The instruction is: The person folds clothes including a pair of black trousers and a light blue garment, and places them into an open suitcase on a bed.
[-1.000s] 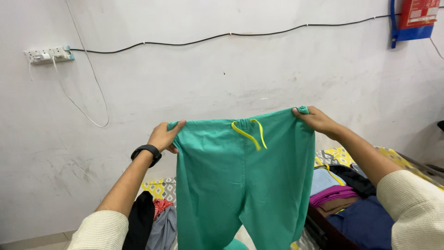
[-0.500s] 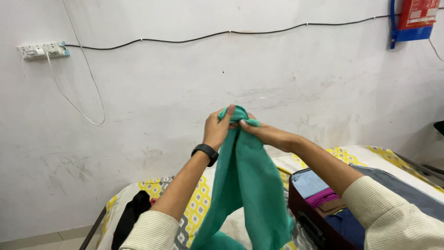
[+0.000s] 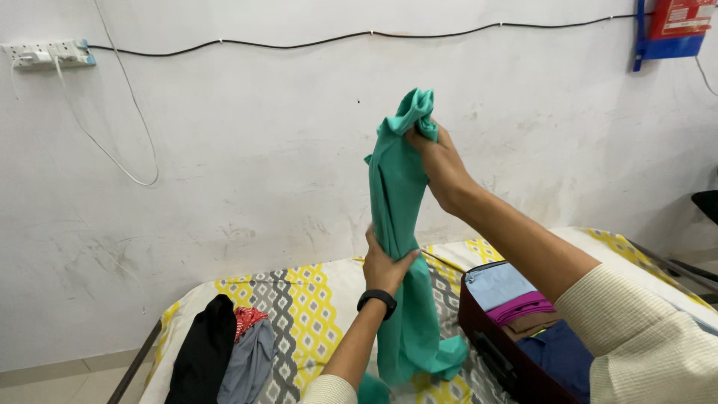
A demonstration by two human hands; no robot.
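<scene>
Two hands on green trousers point(image 3: 400, 224) | right hand point(image 3: 441, 168) grips waistband aloft | left hand point(image 3: 385, 265) clasps legs midway

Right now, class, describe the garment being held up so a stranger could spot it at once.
Against the white wall, above the patterned bed, the right hand holds green trousers high while the left hand grips them midway. Unlike the dark clothes pile, they hang long and bright green.

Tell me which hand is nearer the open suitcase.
Left. The left hand grips the green trousers low down, just above and beside the suitcase; the right hand holds their top end, raised high against the wall.
</scene>
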